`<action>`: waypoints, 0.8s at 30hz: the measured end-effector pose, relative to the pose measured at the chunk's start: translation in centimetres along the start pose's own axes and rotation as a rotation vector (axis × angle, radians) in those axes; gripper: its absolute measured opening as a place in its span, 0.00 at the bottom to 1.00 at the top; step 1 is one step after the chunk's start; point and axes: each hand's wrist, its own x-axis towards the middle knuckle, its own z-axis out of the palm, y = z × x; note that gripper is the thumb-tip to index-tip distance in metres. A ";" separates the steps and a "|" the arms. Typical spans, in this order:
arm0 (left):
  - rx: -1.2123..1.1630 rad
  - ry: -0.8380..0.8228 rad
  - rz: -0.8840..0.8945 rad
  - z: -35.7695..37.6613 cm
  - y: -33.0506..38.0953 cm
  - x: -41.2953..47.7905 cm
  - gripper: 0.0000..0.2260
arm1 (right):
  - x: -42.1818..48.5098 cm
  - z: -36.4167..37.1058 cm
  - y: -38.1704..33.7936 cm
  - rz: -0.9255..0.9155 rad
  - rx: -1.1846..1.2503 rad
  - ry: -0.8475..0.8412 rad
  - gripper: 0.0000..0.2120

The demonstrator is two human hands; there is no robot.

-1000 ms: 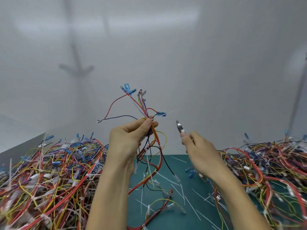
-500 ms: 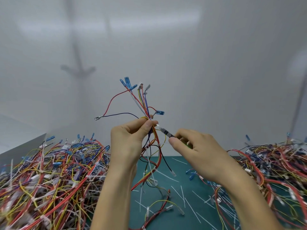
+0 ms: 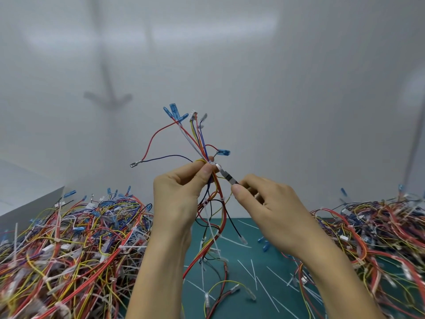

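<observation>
Mat [image 3: 236, 252]; hands [image 3: 177, 196] [image 3: 269, 203] aloft: harness [image 3: 203, 153], probable cutter [image 3: 226, 177].

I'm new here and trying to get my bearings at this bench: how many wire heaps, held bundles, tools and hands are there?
Wire heaps: 2, the left heap and the right heap
Held wire bundle: 1
Small metal tool: 1
Hands: 2, the left hand and the right hand
Total: 6
</observation>
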 end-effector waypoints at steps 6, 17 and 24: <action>0.018 -0.015 0.005 -0.1 0.0 0.1 0.05 | 0.0 0.0 -0.1 0.002 0.008 0.006 0.21; 0.009 -0.027 0.027 -0.2 0.2 0.0 0.04 | -0.1 -0.1 -0.2 -0.006 0.032 0.000 0.22; 0.012 -0.055 0.052 -0.1 0.2 0.0 0.05 | -0.2 -0.1 -0.4 0.004 0.059 0.003 0.23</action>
